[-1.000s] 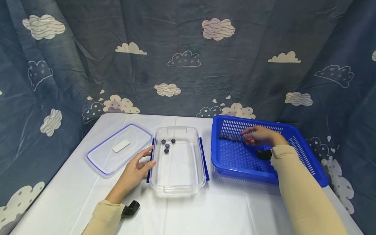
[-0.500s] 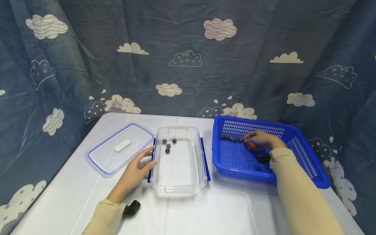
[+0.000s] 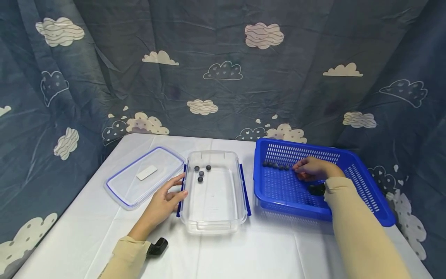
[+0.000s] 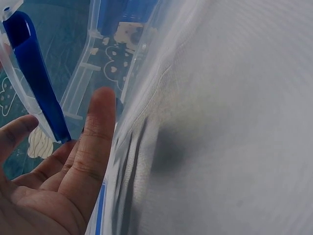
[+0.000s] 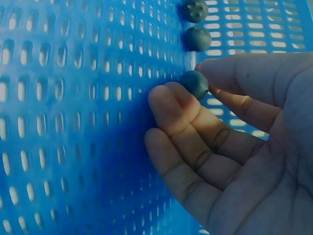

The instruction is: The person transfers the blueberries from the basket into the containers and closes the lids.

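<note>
The work looks partly done: four berries point(image 3: 201, 173) lie toward eleven o'clock inside the clear box point(image 3: 216, 197), while a short row of berries point(image 3: 280, 167) is left in the blue basket point(image 3: 289, 206), which stands at the box's three o'clock. That row runs near the basket's ten o'clock; at its three-o'clock end the right hand point(image 3: 315, 168), fingers drawn in narrow, appears to pinch one berry point(image 5: 194, 84), not yet in the box. The left hand point(image 3: 162, 204) rests against the box's nine-o'clock side, fingers loosely apart. The lid point(image 3: 139, 190) lies off, between nine and ten o'clock, leaving the box uncovered.
</note>
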`<state>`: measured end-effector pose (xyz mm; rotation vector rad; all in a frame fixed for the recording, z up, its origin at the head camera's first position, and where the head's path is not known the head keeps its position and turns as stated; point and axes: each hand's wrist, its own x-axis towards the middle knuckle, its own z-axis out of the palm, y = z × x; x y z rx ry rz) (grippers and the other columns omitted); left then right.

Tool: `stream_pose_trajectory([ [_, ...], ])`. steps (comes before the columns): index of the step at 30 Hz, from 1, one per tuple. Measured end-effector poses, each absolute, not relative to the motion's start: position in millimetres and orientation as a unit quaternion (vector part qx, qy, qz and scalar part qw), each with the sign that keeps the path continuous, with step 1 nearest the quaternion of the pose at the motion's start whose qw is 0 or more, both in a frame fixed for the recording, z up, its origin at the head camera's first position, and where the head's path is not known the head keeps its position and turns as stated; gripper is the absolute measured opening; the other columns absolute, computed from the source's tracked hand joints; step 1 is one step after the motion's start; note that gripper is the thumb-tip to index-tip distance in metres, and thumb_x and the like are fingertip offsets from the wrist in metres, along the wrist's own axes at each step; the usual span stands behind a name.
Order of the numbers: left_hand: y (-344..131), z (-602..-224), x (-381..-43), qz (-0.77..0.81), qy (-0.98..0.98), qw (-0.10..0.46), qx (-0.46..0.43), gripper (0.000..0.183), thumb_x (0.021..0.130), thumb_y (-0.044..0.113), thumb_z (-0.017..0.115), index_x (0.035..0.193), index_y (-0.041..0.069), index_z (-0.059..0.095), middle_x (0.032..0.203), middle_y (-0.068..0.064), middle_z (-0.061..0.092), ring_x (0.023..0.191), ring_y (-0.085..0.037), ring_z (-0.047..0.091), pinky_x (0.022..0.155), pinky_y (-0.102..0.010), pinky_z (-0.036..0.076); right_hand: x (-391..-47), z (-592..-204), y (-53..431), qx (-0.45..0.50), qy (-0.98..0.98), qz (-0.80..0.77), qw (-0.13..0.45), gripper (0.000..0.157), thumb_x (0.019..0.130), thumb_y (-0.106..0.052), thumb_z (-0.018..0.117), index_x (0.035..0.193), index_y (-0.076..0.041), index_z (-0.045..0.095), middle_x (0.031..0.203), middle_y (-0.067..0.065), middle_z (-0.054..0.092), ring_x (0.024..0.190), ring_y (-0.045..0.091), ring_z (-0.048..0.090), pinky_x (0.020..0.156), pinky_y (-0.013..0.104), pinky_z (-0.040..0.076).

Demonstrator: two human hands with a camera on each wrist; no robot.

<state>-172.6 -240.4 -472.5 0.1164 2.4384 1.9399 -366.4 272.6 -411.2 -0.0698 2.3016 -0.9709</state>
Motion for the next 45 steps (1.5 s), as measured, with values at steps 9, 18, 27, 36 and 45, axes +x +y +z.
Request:
stream_pose_trajectory([
  [9,-241,-474,-173,0.621,0.783,0.011,0.044,0.063,0.107,0.022,0.069,0.164,0.026,0.044,0.16,-0.024,0.044,0.119,-0.037,0.072,0.081,-0.032,0.067,-361,-405,286,-0.02,0.871,-0.373,0.319,0.033,0.116,-0.015,0.047,0.135,0.01,0.055,0.104,0.007,0.066,0.097,0.022,0.065,0.097,0.041,0.061],
  [18,-240,-474,-173,0.624,0.78,0.011,0.046,0.062,0.107,0.022,0.068,0.165,0.024,0.044,0.16,-0.025,0.044,0.118,-0.038,0.072,0.08,-0.032,0.067,-358,-400,283,-0.025,0.87,-0.377,0.316,0.033,0.116,-0.017,0.046,0.135,0.009,0.054,0.102,0.006,0.066,0.095,0.021,0.063,0.093,0.038,0.059],
  [27,-239,-474,-173,0.622,0.781,0.016,0.046,0.063,0.107,0.023,0.069,0.164,0.026,0.044,0.161,-0.025,0.043,0.12,-0.038,0.072,0.08,-0.032,0.067,-361,-398,281,-0.038,0.872,-0.379,0.308,0.034,0.116,-0.02,0.049,0.136,0.007,0.054,0.102,0.007,0.066,0.095,0.02,0.062,0.09,0.033,0.06],
  [36,-241,-472,-172,0.625,0.779,0.015,0.045,0.063,0.107,0.022,0.068,0.165,0.025,0.044,0.161,-0.025,0.043,0.119,-0.037,0.072,0.08,-0.033,0.067,-365,-387,271,-0.065,0.876,-0.376,0.295,0.035,0.115,-0.017,0.051,0.14,0.007,0.052,0.104,0.009,0.067,0.093,0.021,0.063,0.085,0.031,0.06],
  [45,-241,-473,-172,0.626,0.778,0.013,0.051,0.063,0.107,0.023,0.068,0.165,0.024,0.044,0.161,-0.025,0.043,0.119,-0.037,0.072,0.08,-0.032,0.067,-363,-377,258,-0.092,0.891,-0.353,0.269,0.035,0.115,-0.018,0.051,0.137,0.008,0.055,0.097,0.007,0.066,0.087,0.019,0.061,0.082,0.033,0.058],
])
